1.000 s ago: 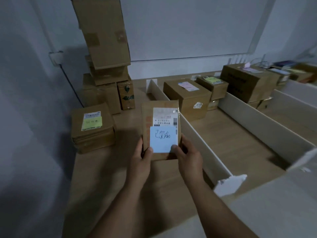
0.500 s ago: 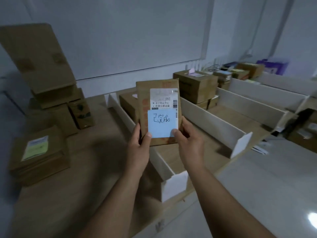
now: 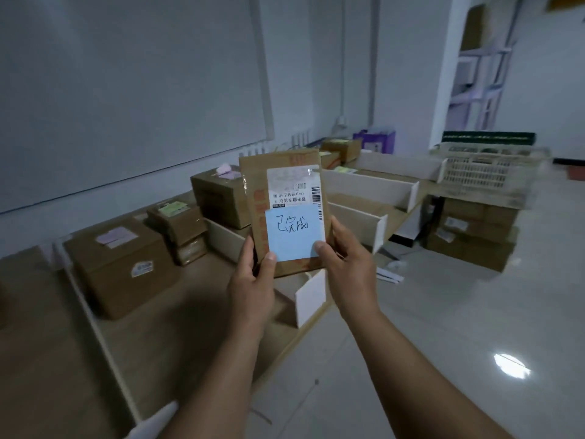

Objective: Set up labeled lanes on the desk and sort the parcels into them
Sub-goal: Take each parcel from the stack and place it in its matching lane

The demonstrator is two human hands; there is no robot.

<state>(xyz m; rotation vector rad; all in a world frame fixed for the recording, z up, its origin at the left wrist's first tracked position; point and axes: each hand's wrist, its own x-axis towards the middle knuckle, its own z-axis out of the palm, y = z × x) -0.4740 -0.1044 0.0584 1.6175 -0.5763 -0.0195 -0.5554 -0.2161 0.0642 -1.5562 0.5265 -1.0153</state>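
Hands (image 3: 251, 288) (image 3: 346, 274) still round the parcel (image 3: 254, 185), view now farther right

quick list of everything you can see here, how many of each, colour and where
flat parcel: one, brown, held upright above the desk edge
note: one, pale blue, handwritten, on the flat parcel's front
boxes: several, brown, in the desk lanes
dividers: several, white, upright across the desk
desk: one, light wood, left and centre
crate: one, cream, right
floor boxes: a stack, brown, below the crate
bag: one, purple, far back
left hand: grips the flat parcel's lower left
right hand: grips its lower right, thumb on the note
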